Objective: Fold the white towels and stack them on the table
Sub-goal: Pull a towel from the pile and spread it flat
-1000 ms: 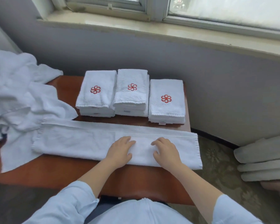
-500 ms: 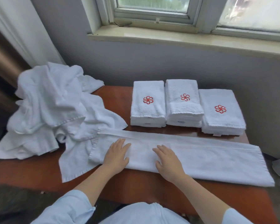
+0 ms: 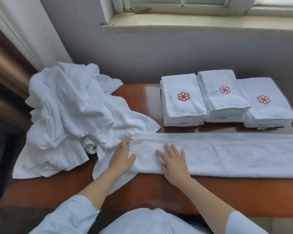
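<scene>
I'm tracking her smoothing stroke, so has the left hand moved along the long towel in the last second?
Yes. The left hand has slid left along the long folded towel, from near its middle to its left end, judged against that towel's edges.

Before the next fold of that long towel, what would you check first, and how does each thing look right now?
1. Long towel lies flat in a strip: ok.
2. Left hand at its left end: ok.
3. Right hand flat on it: ok.
4. Right end visible: not ok, it runs out of view.
5. Unfolded pile clear of the strip: not ok, it touches the left end.
6. Three folded stacks out of the way: ok.
</scene>
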The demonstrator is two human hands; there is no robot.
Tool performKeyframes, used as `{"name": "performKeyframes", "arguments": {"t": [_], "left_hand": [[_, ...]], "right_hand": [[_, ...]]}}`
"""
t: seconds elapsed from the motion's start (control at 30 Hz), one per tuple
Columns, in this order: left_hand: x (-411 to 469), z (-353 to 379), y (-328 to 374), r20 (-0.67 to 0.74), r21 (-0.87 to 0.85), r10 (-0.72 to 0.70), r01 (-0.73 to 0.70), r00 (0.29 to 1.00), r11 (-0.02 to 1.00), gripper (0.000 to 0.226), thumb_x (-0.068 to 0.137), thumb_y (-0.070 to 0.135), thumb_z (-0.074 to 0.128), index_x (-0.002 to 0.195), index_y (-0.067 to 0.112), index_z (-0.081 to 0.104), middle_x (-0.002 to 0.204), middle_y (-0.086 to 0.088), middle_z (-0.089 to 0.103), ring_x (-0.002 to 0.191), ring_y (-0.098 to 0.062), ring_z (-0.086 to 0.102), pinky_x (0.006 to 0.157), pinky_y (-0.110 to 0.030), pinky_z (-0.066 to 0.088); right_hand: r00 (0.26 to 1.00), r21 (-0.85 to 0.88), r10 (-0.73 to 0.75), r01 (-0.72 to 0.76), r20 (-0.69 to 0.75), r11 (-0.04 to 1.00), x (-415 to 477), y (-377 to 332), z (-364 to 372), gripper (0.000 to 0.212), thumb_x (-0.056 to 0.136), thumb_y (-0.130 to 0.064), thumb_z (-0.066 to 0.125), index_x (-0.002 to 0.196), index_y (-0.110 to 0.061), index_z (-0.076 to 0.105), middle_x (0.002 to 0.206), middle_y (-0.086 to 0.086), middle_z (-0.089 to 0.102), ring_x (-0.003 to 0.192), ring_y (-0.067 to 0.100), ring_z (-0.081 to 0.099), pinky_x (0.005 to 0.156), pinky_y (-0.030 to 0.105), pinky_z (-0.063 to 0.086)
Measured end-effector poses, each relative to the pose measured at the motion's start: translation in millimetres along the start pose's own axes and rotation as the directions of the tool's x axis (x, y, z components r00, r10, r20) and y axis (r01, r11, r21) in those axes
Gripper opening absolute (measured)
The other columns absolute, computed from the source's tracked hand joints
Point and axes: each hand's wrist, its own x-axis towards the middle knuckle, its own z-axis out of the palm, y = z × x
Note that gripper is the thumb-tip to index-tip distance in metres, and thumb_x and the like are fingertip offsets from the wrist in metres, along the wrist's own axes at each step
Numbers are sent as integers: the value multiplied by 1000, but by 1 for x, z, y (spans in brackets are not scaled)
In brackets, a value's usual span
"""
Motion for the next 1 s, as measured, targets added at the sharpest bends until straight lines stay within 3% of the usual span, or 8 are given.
{"name": "performKeyframes", "arguments": {"t": [0.17,0.37,0.63,0.77,0.83,0.87,0.93,1.0], "left_hand": [[17,-7,1,-10,-115,-34,33,999,993,63,88,28,69,137,12,34,135,-2,48,118,-21,54,96,-39,48],[28,-5,2,50,-143,-154,159,987,977,57,87,37,69,129,16,38,119,3,61,109,-20,60,92,-41,50],[27,-3,7,90,-115,-113,123,989,986,23,92,41,58,108,26,51,104,9,63,95,-15,61,80,-35,49],[22,-3,19,56,-234,-66,77,996,969,17,94,35,56,106,27,48,99,12,61,92,-14,59,74,-32,43],[20,-4,34,42,-351,-44,56,998,935,14,92,28,59,105,24,54,95,11,64,89,-13,62,73,-32,47],[19,-3,44,47,-401,-28,45,999,915,11,92,25,60,103,23,57,91,10,65,85,-13,62,72,-31,48],[17,0,68,66,-458,29,5,997,889,3,91,19,59,91,21,60,75,10,61,70,-10,58,61,-25,45],[13,6,97,92,-490,93,-37,991,871,9,91,15,55,87,19,61,67,8,58,61,-8,54,54,-20,41]], "right_hand": [[992,-50,17,-10,123,999,6,-13,3,66,100,-28,35,153,-49,0,164,2,-14,148,36,-22,111,67,-13],[968,-39,46,-38,247,999,14,-20,-4,71,98,-28,38,152,-52,-2,163,4,-22,144,38,-31,109,68,-17],[944,75,46,-74,326,994,19,-17,-13,77,91,-25,43,151,-54,6,163,1,-22,144,33,-32,109,64,-20],[938,291,59,-165,341,943,26,-16,-28,64,94,-31,47,152,-47,23,166,-4,-3,149,27,-22,113,61,-18],[936,528,60,-247,347,813,26,-15,-44,54,97,-29,48,149,-40,36,163,-4,19,152,22,-3,120,54,-5],[939,670,55,-283,340,686,23,-13,-54,48,98,-27,48,145,-36,45,159,-5,32,149,18,16,121,45,11],[945,861,57,-317,322,397,17,-9,-73,35,99,-31,50,133,-33,59,142,-7,54,127,8,51,105,31,37],[946,930,70,-325,318,171,11,-1,-89,31,95,-42,54,122,-33,65,123,-4,68,109,15,67,96,37,53]]}}
